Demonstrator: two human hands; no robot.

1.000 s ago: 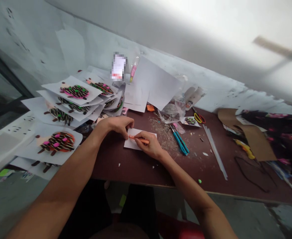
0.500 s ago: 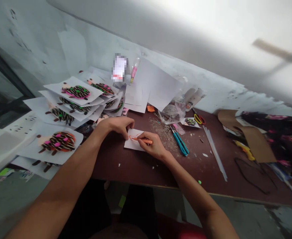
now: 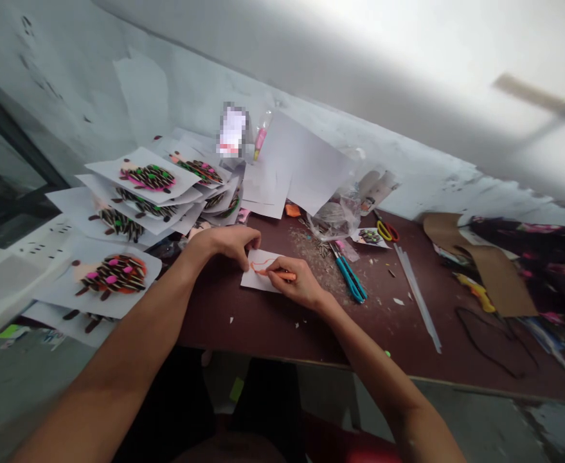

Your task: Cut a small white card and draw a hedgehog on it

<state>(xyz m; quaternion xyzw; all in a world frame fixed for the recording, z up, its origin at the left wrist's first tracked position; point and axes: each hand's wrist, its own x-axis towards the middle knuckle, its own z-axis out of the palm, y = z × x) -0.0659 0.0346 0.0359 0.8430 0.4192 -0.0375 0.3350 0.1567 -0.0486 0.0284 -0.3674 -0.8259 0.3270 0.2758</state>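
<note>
Orange pen (image 3: pixel 285 276) clasped, the right hand (image 3: pixel 298 280) hides some paper (image 3: pixel 258 281); the left hand (image 3: pixel 235 244) has an unclear grip.

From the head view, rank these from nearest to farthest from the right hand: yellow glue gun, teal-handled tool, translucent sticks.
From the right hand, which holds the orange pen:
1. Teal-handled tool, just to its right.
2. Translucent sticks, farther right, beyond the tool.
3. Yellow glue gun, farthest right, beside the brown cardboard.

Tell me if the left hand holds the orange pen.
No, the orange pen is in the right hand; the left hand is by the paper.
</note>
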